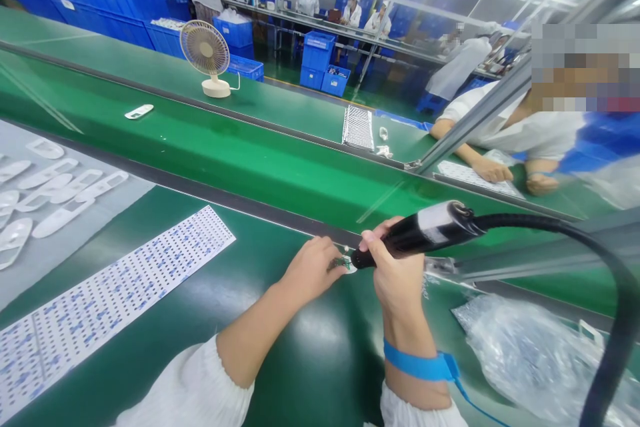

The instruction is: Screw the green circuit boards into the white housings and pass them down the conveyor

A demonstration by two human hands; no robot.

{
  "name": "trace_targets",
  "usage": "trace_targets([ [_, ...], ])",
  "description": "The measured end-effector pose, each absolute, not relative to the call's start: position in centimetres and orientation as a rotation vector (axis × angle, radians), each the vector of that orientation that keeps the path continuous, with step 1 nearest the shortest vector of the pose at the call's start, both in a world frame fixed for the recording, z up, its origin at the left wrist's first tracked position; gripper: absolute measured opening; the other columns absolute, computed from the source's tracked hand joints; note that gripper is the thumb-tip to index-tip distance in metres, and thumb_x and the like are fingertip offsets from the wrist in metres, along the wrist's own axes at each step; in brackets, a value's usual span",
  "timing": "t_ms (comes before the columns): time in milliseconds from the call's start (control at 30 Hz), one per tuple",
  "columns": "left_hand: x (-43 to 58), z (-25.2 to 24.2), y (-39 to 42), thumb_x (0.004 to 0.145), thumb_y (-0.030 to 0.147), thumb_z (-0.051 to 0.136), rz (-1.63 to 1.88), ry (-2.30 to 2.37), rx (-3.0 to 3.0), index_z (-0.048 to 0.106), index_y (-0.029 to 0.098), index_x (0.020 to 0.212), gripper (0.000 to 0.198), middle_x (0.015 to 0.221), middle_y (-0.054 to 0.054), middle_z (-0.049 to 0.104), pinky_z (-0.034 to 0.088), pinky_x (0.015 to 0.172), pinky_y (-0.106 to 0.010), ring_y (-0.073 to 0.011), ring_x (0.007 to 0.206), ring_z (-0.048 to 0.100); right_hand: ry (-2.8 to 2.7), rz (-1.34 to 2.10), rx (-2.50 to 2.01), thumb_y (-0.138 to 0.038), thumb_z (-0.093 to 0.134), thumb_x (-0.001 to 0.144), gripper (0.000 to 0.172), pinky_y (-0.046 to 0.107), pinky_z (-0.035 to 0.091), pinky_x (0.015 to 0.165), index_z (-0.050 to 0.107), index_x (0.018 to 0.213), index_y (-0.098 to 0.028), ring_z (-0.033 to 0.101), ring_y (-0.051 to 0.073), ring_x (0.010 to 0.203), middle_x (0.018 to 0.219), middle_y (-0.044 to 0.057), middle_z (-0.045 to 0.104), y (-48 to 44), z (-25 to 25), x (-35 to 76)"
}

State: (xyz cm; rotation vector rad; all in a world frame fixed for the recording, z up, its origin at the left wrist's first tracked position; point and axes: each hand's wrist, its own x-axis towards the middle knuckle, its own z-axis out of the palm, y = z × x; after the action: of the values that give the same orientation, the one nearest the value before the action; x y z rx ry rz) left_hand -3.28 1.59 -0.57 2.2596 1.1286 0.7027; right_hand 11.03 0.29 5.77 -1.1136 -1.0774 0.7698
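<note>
I've got white plastic shells and a printed sheet of labels lying flat to the left, seemingly within easy reach. The left hand grips a small circuit board just above the green conveyor belt, seemingly to steady it, while the right hand clenches a black power screwdriver right against it. An antistatic wrist strap circles that wrist, likely for static protection, and a clear plastic bag lies further right.

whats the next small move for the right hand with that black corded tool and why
Probably hold the black corded tool steady in the right hand and press its tip gently: it sits right against the small green-and-white part, which the left hand pinches, so a slip could knock it loose.
</note>
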Motion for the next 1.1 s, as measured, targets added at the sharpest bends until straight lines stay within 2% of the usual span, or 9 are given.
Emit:
trace_targets([
  [300, -3.4, -0.4, 1.3, 0.085, 0.023, 0.071, 0.726, 1.164, 2.227, 0.066, 0.018, 0.088, 0.008, 0.084, -0.003, 0.06, 0.046, 0.077, -0.034, -0.0221, 0.084, 0.057, -1.054, 0.816, -1.155, -0.028, 0.078, 0.075, 0.026, 0.032, 0.046, 0.06, 0.054, 0.082, -0.021, 0.056, 0.016, 0.056, 0.065, -0.005, 0.057, 0.4, 6.2, 11.0],
  [433, -3.4, -0.4, 1.0, 0.084, 0.021, 0.073, 0.793, 1.181, 2.186, 0.063, 0.019, 0.1, 0.019, 0.092, -0.003, 0.064, 0.047, 0.08, -0.035, -0.0227, 0.09, 0.059, -1.066, 0.869, -1.154, -0.035, 0.076, 0.076, 0.026, 0.031, 0.045, 0.057, 0.054, 0.074, -0.02, 0.055, 0.017, 0.055, 0.059, -0.003, 0.057, 0.5, 6.5, 11.1],
  [567, -3.6, -0.6, 1.1, 0.084, 0.023, 0.071, 0.758, 1.258, 2.15, 0.06, 0.019, 0.088, 0.013, 0.088, -0.003, 0.064, 0.047, 0.075, -0.035, -0.0229, 0.084, 0.06, -1.055, 0.9, -1.121, -0.04, 0.077, 0.076, 0.031, 0.031, 0.044, 0.056, 0.055, 0.07, -0.02, 0.055, 0.017, 0.054, 0.058, -0.001, 0.057, 0.7, 6.1, 10.9],
  [667, -3.7, -0.5, 1.3, 0.086, 0.027, 0.068, 0.746, 1.261, 2.125, 0.061, 0.02, 0.09, 0.01, 0.09, -0.004, 0.064, 0.048, 0.075, -0.036, -0.0236, 0.085, 0.061, -0.987, 0.896, -1.039, -0.043, 0.08, 0.071, 0.034, 0.032, 0.045, 0.054, 0.058, 0.079, -0.019, 0.055, 0.017, 0.05, 0.058, -0.002, 0.058, 0.9, 5.7, 10.5],
  [767, -3.9, -0.6, 1.2, 0.087, 0.029, 0.065, 0.762, 1.258, 2.09, 0.063, 0.022, 0.095, 0.011, 0.095, -0.005, 0.065, 0.05, 0.08, -0.038, -0.0247, 0.09, 0.062, -0.83, 0.77, -0.963, -0.047, 0.076, 0.075, 0.036, 0.034, 0.048, 0.058, 0.058, 0.09, -0.019, 0.057, 0.018, 0.052, 0.059, -0.002, 0.059, 1.2, 5.5, 11.0],
  [900, -4.1, -1.4, 1.1, 0.086, 0.032, 0.064, 0.773, 1.276, 2.063, 0.064, 0.024, 0.102, 0.017, 0.101, -0.006, 0.068, 0.051, 0.084, -0.04, -0.0262, 0.095, 0.064, -0.581, 0.389, -0.924, -0.058, 0.063, 0.083, 0.04, 0.041, 0.052, 0.075, 0.055, 0.092, -0.019, 0.065, 0.023, 0.074, 0.08, 0.006, 0.067, 1.3, 5.2, 13.2],
  [1000, -3.9, -1.6, 2.6, 0.087, 0.035, 0.063, 0.797, 1.294, 2.077, 0.064, 0.024, 0.108, 0.024, 0.104, -0.007, 0.069, 0.052, 0.085, -0.041, -0.0265, 0.097, 0.065, -0.405, 0.236, -0.992, -0.066, 0.057, 0.084, 0.047, 0.041, 0.052, 0.073, 0.054, 0.093, -0.019, 0.065, 0.026, 0.081, 0.084, 0.008, 0.067, 1.1, 5.1, 14.8],
  [1100, -3.0, -0.4, 6.6, 0.088, 0.039, 0.062, 0.815, 1.306, 2.133, 0.063, 0.021, 0.109, 0.028, 0.103, -0.008, 0.07, 0.053, 0.082, -0.039, -0.0261, 0.097, 0.066, -0.332, 0.165, -1.138, -0.065, 0.052, 0.087, 0.049, 0.043, 0.051, 0.078, 0.061, 0.087, -0.017, 0.065, 0.029, 0.086, 0.086, 0.011, 0.067, 0.6, 5.4, 15.6],
])
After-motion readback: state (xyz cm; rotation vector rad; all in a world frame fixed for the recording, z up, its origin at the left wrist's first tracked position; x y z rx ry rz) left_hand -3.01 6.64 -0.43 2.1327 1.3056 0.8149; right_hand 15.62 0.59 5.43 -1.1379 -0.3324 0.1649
